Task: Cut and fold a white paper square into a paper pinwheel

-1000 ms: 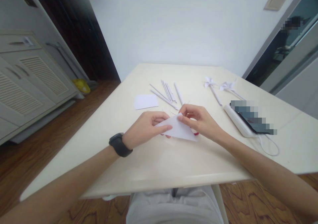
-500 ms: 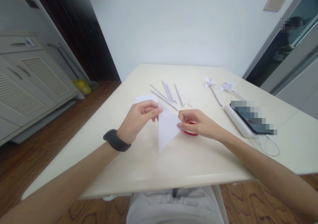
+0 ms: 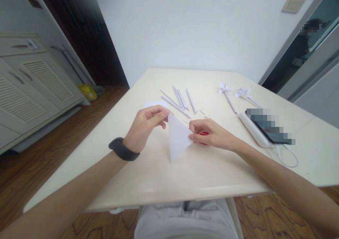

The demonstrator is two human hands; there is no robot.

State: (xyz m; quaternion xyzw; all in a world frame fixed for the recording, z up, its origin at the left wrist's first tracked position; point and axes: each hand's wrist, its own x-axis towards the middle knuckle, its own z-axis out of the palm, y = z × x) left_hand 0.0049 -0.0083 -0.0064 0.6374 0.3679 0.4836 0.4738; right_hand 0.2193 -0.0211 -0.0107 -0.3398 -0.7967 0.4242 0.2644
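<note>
Folding looks midway: left hand (image 3: 144, 127) pinches the white paper triangle (image 3: 177, 140) at its top corner, right hand (image 3: 210, 134) fingers clamped on its side corner above the bench (image 3: 185, 175), likely needing corners aligned next.

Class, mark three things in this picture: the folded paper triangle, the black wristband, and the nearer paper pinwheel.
folded paper triangle (image 3: 178, 140), head view, middle of its flat face
black wristband (image 3: 122, 150), head view, top of the band on the left wrist
nearer paper pinwheel (image 3: 224, 88), head view, centre of its blades
</note>
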